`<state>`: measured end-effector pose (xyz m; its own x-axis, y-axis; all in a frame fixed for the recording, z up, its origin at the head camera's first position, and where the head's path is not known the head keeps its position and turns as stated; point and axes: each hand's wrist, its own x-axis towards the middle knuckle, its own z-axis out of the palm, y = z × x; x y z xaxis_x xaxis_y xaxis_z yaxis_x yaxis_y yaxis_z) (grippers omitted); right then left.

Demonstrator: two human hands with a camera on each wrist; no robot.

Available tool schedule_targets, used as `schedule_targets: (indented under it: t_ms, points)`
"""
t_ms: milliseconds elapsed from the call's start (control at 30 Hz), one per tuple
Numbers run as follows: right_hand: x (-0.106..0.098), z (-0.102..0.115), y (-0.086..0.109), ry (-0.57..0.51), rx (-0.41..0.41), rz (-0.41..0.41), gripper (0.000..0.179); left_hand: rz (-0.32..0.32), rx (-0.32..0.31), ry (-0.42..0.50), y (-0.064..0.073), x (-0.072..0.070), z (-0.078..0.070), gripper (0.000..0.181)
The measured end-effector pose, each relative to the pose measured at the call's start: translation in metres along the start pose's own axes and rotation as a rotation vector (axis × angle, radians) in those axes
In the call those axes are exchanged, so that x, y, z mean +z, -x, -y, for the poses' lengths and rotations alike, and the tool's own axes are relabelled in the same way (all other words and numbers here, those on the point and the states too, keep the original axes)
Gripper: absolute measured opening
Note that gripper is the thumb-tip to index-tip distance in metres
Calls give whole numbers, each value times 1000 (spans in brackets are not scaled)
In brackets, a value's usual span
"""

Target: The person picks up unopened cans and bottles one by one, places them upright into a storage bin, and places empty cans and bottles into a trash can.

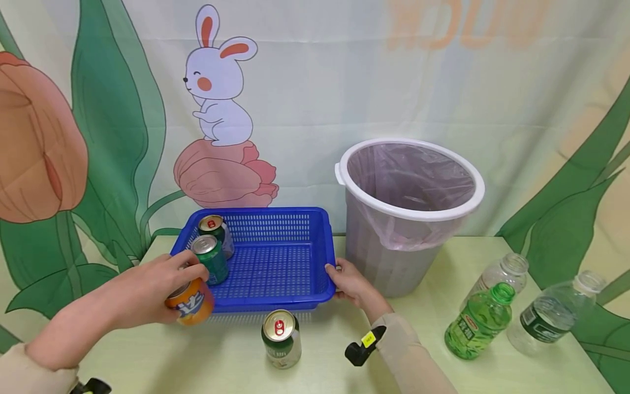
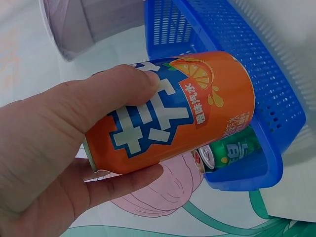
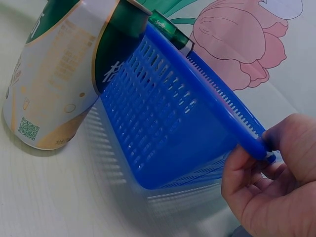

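My left hand (image 1: 162, 282) grips an orange soda can (image 2: 207, 106) at the front left corner of a blue plastic basket (image 1: 275, 299). The can is tilted, its label towards the left wrist camera. With my right hand (image 1: 351, 282) I pinch the basket's right rim, thumb on top and fingers curled beneath, as the right wrist view shows. Inside the basket at the left stand a green can (image 1: 211, 265) and a dark green and white can (image 1: 227, 241). A green and white can (image 1: 283, 345) stands upright on the table in front of the basket.
Behind my right hand stands a grey bin (image 1: 389, 268) with a white rim and a clear liner. At the right of the table (image 1: 394, 328) are a green bottle (image 1: 477, 325) and two clear bottles (image 1: 548, 314). A printed curtain (image 1: 305, 109) hangs behind.
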<state>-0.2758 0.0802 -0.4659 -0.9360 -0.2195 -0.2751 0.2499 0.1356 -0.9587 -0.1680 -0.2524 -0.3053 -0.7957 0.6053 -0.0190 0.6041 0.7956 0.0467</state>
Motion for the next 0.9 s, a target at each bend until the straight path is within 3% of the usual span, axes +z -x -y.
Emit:
schedule_targets:
  t_ms: [467, 900]
  points:
    - [0, 1, 0, 10, 1, 4, 25, -38, 3, -26, -5, -7, 9, 60]
    - [-1, 1, 1, 7, -1, 10, 28, -49, 5, -14, -14, -5, 23, 57]
